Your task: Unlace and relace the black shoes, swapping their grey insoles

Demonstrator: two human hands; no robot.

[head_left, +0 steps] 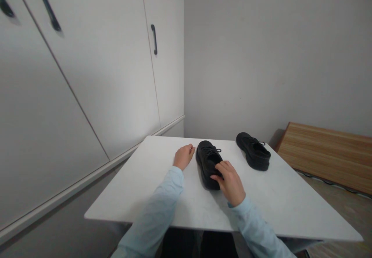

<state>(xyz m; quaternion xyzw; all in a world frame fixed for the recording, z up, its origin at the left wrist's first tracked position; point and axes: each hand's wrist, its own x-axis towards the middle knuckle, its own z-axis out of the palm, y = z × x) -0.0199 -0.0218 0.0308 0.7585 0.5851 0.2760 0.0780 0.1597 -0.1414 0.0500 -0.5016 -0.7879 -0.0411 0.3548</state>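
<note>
So the backdrop here is pretty plain: white cabinet doors fill everything from about 8 to 11 o'clock, with thin dark seams between them. There's a slim black handle at 11 o'clock, plus two more dark handles cut off by the frame out at 10. A pale trim strip runs under the doors around 8. Bare grey wall takes up 12 to 3, a wood-grain panel sits slanted near 3 to 4, brownish floor shows at 4, and a white table spreads across 6.
</note>
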